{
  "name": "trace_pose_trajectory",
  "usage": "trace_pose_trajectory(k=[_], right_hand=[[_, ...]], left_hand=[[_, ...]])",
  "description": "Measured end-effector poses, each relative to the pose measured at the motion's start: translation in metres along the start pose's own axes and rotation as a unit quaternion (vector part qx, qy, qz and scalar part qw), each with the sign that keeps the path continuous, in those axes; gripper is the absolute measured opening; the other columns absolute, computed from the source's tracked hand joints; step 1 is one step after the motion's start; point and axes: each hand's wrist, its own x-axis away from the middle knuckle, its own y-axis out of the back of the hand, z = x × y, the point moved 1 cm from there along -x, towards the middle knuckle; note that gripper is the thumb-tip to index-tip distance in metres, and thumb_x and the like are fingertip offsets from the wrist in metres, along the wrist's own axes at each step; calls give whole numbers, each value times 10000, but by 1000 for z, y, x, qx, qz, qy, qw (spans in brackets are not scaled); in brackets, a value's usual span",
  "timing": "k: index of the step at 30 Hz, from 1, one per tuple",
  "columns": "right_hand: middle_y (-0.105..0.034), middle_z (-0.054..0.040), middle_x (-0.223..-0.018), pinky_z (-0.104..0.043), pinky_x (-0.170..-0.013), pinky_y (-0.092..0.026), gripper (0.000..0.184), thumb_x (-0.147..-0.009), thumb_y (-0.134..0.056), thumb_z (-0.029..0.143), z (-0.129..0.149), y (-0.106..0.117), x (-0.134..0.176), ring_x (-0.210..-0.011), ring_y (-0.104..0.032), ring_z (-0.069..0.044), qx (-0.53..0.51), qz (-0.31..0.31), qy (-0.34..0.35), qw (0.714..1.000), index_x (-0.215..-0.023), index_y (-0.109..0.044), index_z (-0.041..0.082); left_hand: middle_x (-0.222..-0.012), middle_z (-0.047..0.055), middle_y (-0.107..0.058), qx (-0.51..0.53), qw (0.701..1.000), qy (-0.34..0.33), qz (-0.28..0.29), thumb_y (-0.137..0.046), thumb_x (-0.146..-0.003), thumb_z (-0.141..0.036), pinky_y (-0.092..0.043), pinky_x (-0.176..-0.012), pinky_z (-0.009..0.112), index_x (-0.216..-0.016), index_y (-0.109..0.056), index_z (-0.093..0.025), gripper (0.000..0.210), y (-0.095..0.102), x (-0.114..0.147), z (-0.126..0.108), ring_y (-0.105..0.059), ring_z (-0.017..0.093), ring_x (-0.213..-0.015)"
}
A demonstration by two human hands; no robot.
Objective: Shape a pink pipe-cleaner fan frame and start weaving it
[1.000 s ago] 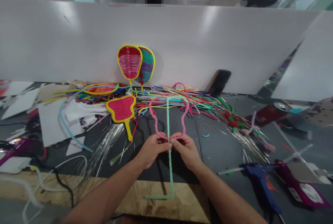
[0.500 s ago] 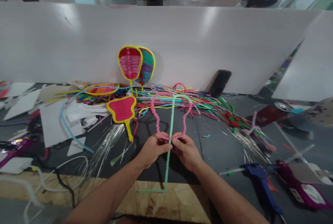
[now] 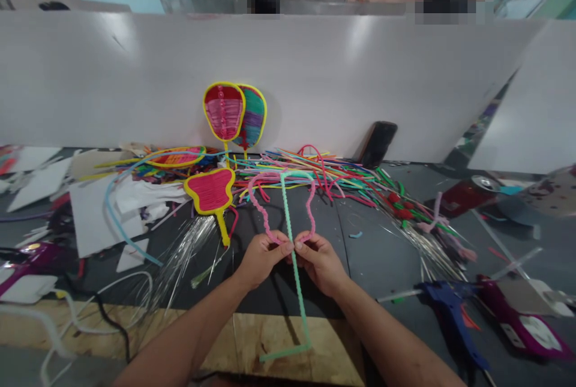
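Between my hands is a frame bent from fuzzy pipe cleaners. Its pink pipe cleaner [image 3: 311, 210] forms a wavy rounded outline, and a mint green pipe cleaner [image 3: 296, 276] runs down its middle, with the lower end bent sideways. My left hand [image 3: 267, 258] pinches the outline's lower left end. Opposite it, my right hand [image 3: 319, 262] pinches the lower right end, close beside the green stem. Thumbs and fingertips nearly meet there, hiding the join. To the left lies a finished pink fan with yellow edging [image 3: 210, 191].
Two round fans [image 3: 224, 112] lean on the white partition [image 3: 315, 87]. A heap of coloured pipe cleaners [image 3: 346, 178] lies behind the frame, beside a phone [image 3: 378, 144]. At right are a red can [image 3: 465, 195], a blue glue gun [image 3: 452, 321] and a purple one [image 3: 524, 327]. Thin wires [image 3: 182, 255] spread at left.
The pink outline has shifted left and slightly down and looks narrower. The green stem has tilted, its bent lower end swinging right and down. Both hands keep pinching near the same place.
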Motion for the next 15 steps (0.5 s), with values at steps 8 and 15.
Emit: trace_pose_trajectory(k=[8,15], right_hand=[[-570,32,-599,-210,-494,-342,212,-673,-745,300,4,3,-3,-529,-512,-90,-9,7,-14,1000,-790,-609,190],[-553,39,-571,-204,-515,-361,192,-690,-731,328,2,4,-1,-530,-493,-78,41,13,24,999,-716,-612,179]], left_hand=[[-551,-17,-591,-53,998,-14,-6,-619,-744,-332,-413,-576,219,-666,-602,-142,206,4,-1,0,-538,105,-545],[-574,-14,-581,-27,1000,-1,11,-638,-714,-356,-415,-580,222,-630,-577,-140,239,3,0,-4,-538,112,-573]])
